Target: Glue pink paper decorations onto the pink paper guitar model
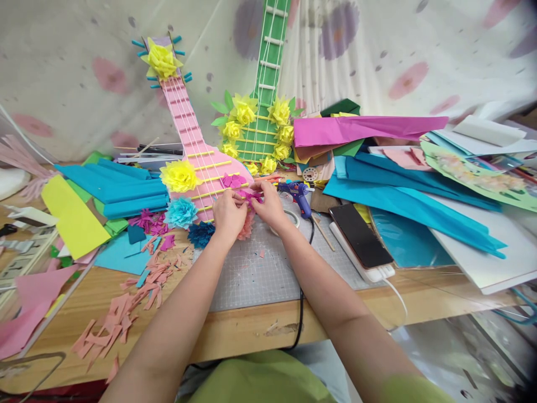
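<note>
1. A small magenta paper piece (pixel 251 196) is pinched in the fingertips of both hands, which are brought close together over the lower right edge of a pink guitar (pixel 191 134).
2. By the left hand (pixel 230 215), the piece is gripped at its left end, with the fingers bent; the exact finger contact is partly hidden.
3. By the right hand (pixel 268 202), it is held from the other side, with thumb and fingers drawn together.
4. The pink guitar is propped at a slant, strung with white strings and crossed by yellow bars; a magenta flower (pixel 234 180) is seen on its body, just above the hands.
5. Its left and lower edges are bordered by a yellow flower (pixel 180 176), a light-blue flower (pixel 181 212) and a dark-blue flower (pixel 201 234); a coral flower (pixel 246 225) is partly covered by the hands.
6. Behind, a green guitar (pixel 260 126) is framed by yellow flowers.
7. To the right of the right hand, a blue glue gun (pixel 298 195) is laid near a grey cutting mat's (pixel 255 280) upper edge, and a phone (pixel 361 235) is rested on a white block (pixel 375 273).
8. Coral scraps (pixel 119 316) are scattered over the wooden table (pixel 243 337) at the left.
</note>
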A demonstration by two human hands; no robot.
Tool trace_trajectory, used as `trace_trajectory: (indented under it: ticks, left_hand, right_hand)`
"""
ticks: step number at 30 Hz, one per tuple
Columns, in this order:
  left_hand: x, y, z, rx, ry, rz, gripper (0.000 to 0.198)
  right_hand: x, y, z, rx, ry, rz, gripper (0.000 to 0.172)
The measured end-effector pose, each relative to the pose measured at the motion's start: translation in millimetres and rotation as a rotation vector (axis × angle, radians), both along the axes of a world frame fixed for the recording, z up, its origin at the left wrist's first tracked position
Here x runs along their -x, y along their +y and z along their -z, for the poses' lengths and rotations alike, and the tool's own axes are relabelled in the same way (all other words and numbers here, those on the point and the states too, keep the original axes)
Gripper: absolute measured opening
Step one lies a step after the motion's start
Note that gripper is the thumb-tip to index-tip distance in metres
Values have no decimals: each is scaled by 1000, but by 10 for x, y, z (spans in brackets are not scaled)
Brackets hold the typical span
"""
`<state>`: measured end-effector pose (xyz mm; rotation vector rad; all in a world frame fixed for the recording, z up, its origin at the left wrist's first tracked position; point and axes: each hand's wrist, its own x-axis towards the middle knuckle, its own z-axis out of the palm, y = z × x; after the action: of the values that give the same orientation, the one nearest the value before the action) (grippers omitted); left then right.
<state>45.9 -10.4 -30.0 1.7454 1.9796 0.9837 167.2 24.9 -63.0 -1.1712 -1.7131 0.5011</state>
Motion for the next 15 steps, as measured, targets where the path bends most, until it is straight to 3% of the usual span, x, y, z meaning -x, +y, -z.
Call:
trace_trajectory:
  ticks: [15]
  left_hand:
    - [-5, 11, -146, 133, -26, -73, 27]
  right_hand:
    - [2, 5, -12, -5, -4, -5, 25]
